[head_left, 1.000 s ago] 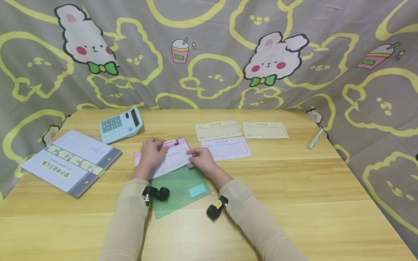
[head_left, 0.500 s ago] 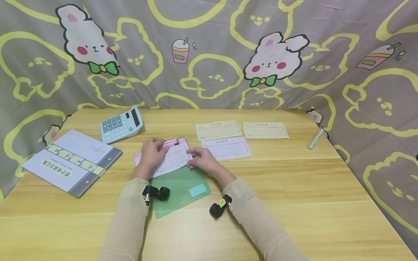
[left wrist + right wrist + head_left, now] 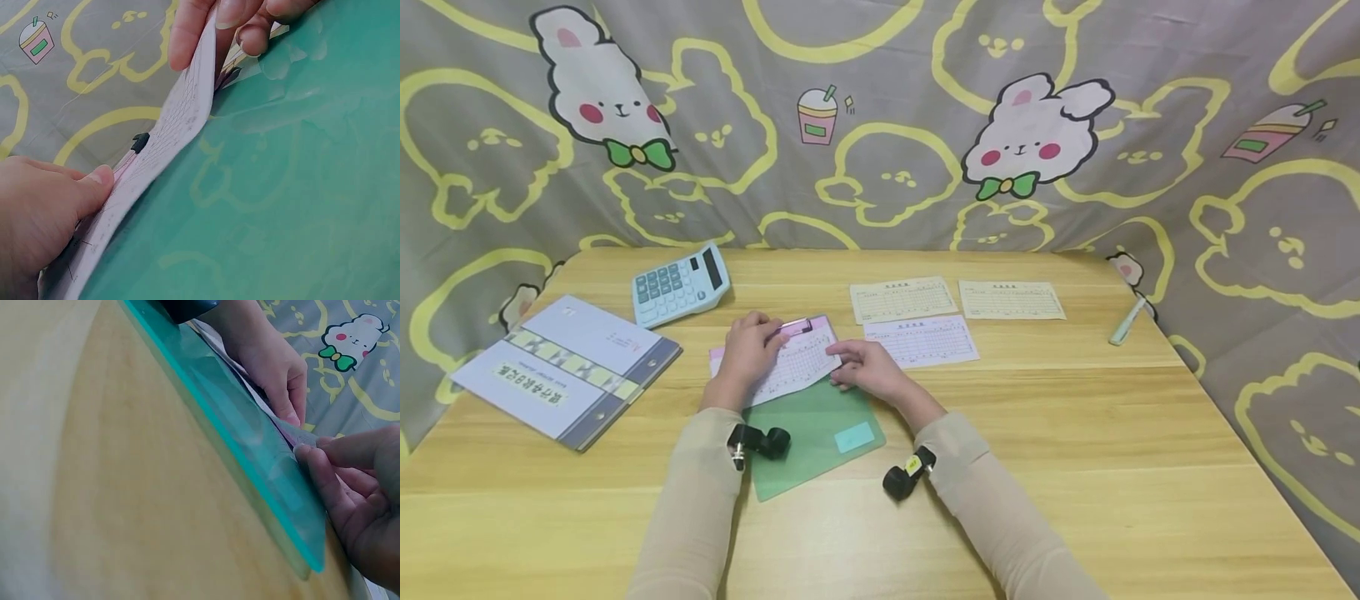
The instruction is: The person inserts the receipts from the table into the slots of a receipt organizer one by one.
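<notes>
Prob. mid-job: R hand (image 3: 871,369) pinches paper (image 3: 797,364), edge not yet flat; L hand (image 3: 743,354) at clip (image 3: 795,327), grip unclear; 3 loose slips (image 3: 919,342) maybe to go.

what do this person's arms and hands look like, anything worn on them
The sleeves are long and plain beige. Each wrist carries a small black camera, the right one bearing a yellow label. The left hand and right hand are bare, without gloves.
</notes>
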Demonstrator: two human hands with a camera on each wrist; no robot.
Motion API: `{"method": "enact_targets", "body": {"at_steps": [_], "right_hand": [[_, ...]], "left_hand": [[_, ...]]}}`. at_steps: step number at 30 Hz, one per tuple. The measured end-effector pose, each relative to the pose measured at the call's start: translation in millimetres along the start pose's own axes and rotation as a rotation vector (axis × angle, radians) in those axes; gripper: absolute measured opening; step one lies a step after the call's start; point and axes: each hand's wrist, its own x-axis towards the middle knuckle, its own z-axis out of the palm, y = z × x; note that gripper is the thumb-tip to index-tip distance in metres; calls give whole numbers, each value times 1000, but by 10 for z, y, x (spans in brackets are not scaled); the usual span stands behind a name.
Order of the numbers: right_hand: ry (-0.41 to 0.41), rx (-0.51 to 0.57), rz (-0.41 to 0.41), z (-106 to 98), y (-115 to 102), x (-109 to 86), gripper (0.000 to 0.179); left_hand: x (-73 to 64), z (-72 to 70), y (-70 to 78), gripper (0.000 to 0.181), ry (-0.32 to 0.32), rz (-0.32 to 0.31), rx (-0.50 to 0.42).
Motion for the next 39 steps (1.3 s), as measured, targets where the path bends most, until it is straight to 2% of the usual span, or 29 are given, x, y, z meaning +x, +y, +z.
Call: {"method": "enact_targets", "body": {"at_steps": [9, 13, 17, 20, 25, 39], "right_hand": [[21, -41, 27, -2, 88, 98, 37], [30, -44, 32, 10, 77, 106, 35], [30, -50, 36, 38, -82, 11, 34], [36, -46, 40, 42, -97, 9, 34], [75, -56, 65, 41, 51, 133, 33], [142, -142, 146, 72, -59, 188, 31]], "left_hand": [[-7, -5, -2, 36, -10, 14, 12], [-13, -7, -3, 36, -14, 4, 12], [-13, -8, 2, 36, -17, 0, 10], [-17, -11, 10, 35, -11, 9, 16], [-19, -17, 20, 34, -4, 17, 21], [11, -7, 18, 35, -16, 6, 44]]}}
